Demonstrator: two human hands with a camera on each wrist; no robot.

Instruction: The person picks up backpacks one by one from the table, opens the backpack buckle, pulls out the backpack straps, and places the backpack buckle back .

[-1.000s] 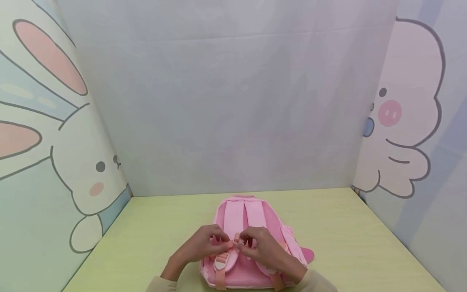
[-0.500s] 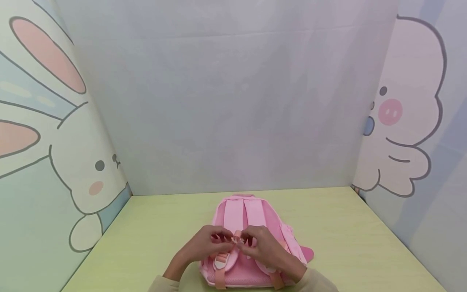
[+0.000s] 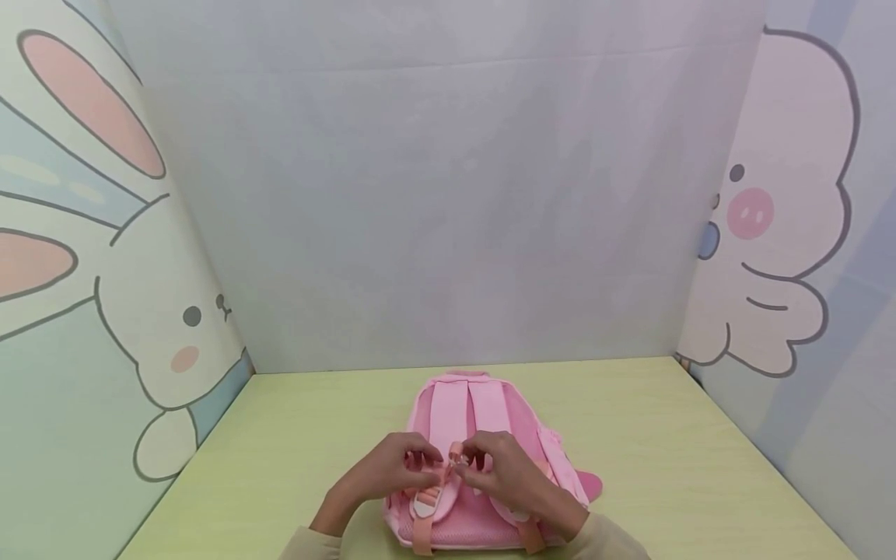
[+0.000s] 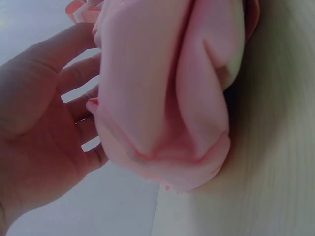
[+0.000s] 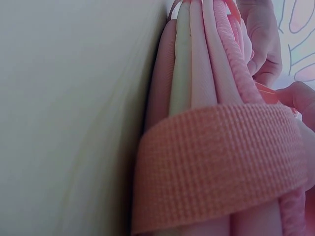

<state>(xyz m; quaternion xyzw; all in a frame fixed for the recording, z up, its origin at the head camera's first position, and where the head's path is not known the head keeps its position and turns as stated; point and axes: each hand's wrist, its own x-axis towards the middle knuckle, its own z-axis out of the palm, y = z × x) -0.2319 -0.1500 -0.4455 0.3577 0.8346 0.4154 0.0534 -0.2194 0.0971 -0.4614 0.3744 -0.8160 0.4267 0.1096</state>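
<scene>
One pink backpack (image 3: 476,509) lies on the table (image 3: 294,435); right hand (image 3: 507,470) pinches a strap buckle (image 3: 455,459), left hand (image 3: 388,467) half-curled, its hold unclear. I'd expect light, floppy cloth; grip the stiffer buckle.

Flat yellow-green wood-grain desk (image 3: 308,435) softly lit; wrist views dimmed, softened; dark shadow cast beside pink fabric backpack (image 4: 140,73).

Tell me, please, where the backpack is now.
In the head view, the pink backpack lies low, slightly right of centre, on the table, beneath the left hand and right hand.
</scene>
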